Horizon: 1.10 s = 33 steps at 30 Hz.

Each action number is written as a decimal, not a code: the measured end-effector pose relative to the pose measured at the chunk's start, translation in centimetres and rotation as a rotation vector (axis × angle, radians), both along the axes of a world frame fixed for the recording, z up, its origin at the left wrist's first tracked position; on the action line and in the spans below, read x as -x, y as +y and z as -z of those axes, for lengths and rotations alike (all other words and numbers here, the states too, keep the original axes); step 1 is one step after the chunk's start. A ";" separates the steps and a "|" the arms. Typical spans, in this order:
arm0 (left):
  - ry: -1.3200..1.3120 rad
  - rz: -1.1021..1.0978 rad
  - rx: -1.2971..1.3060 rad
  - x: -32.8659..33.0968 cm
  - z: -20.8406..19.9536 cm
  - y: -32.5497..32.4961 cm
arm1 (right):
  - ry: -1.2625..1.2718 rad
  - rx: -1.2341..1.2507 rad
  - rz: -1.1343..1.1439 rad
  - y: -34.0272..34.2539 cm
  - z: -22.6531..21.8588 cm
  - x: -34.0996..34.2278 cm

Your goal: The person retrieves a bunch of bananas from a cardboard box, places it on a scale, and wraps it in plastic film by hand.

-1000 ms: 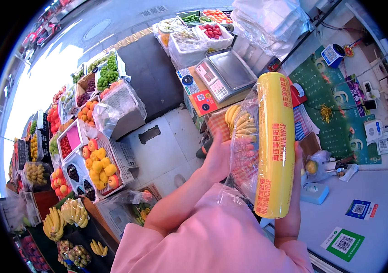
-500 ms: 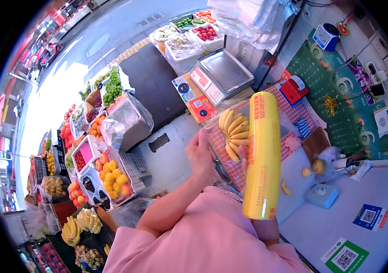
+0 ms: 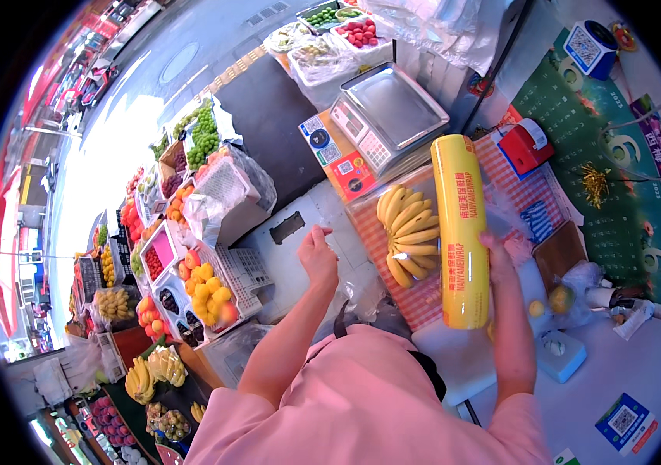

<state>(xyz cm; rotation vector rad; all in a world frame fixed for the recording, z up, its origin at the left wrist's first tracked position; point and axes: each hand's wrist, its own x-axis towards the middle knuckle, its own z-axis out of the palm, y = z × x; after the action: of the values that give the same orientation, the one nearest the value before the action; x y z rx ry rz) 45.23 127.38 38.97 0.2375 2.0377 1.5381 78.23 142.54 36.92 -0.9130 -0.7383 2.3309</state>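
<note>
My right hand [image 3: 499, 256] grips a large yellow roll of cling film [image 3: 464, 232] by its right side, its fingers partly hidden. The roll is held lengthwise away from me over the red checked cloth [image 3: 406, 297]. Just left of it, a bunch of bananas [image 3: 410, 232] lies on that cloth. To the left of the bananas, my left hand [image 3: 319, 257] is raised with curled fingers pressed together; whether a clear edge of film is in them I cannot make out.
A weighing scale [image 3: 392, 116] stands beyond the bananas, with a red box-like device [image 3: 525, 149] to its right. Crates of fruit [image 3: 226, 306] line the left side. A pale blue box [image 3: 561, 358] sits on the right-hand counter [image 3: 516, 418].
My right hand, earlier mostly behind the roll, now shows at its right side. The roll has shifted slightly away from me. My left hand has moved left, farther from the bananas.
</note>
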 end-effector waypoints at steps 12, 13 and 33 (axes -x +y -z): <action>0.217 0.442 0.319 -6.4 8.9 3.0 | -0.244 -0.211 -0.182 4.9 2.5 1.0; 0.090 0.434 0.331 -7.2 10.3 3.7 | -0.215 -0.204 -0.185 5.2 2.6 1.0; -1.201 0.445 -0.281 -9.2 9.1 8.2 | -0.115 -0.080 -0.110 7.0 7.5 -3.9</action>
<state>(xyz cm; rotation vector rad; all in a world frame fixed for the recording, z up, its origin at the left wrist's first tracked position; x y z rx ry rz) 54.42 135.60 29.90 -0.1218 0.7651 1.1897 82.11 149.51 29.40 -1.0006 -0.9443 2.3392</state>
